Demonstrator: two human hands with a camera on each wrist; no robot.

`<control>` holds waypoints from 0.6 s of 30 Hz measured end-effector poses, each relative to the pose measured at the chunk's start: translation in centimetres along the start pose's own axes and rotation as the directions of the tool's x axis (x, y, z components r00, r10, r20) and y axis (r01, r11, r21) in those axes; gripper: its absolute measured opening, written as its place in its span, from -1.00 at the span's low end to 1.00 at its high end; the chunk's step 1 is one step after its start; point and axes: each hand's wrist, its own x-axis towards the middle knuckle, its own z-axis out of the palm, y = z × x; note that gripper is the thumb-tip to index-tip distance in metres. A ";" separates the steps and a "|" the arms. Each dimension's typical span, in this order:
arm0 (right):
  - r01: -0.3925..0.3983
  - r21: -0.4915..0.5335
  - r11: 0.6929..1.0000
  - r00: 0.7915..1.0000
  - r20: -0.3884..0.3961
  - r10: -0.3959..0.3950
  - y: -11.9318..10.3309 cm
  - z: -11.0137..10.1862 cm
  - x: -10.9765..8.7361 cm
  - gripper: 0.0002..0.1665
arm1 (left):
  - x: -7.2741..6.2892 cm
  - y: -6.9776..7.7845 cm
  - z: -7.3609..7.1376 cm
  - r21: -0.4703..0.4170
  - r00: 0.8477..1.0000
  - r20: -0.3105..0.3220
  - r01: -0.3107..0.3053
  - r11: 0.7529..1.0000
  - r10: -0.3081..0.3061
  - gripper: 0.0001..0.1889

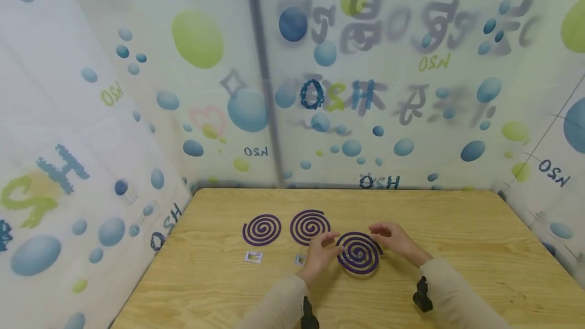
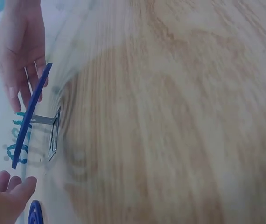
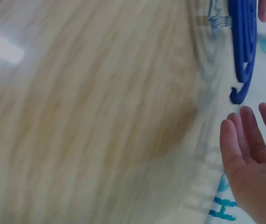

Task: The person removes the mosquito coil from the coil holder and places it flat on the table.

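A dark purple mosquito coil is raised above the table on a small metal stand, level or slightly tilted. My left hand is at its left edge, fingers spread and loosely bent; in the left wrist view a narrow gap shows between fingertips and coil. On the other side my right hand has its fingers extended close to the coil's outer end, apparently just apart from it. Two more purple coils, one at the left and one in the middle, lie farther back.
A small metal stand piece lies in front of the left coil. Another metal piece is partly hidden by my left hand. The wooden table meets a patterned curtain at its far edge.
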 end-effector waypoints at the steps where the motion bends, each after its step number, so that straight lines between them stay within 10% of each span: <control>1: -0.016 0.005 1.000 1.000 0.007 0.016 0.2 0.0 -0.1 -0.62 | -0.1 0.0 0.1 -0.007 1.000 -0.001 -0.009 1.000 0.009 -0.63; 18: -0.087 0.069 0.994 0.990 0.113 0.079 0.7 0.5 -0.2 -0.48 | -0.4 -1.5 0.6 -0.114 0.999 -0.005 0.031 0.993 -0.032 -0.56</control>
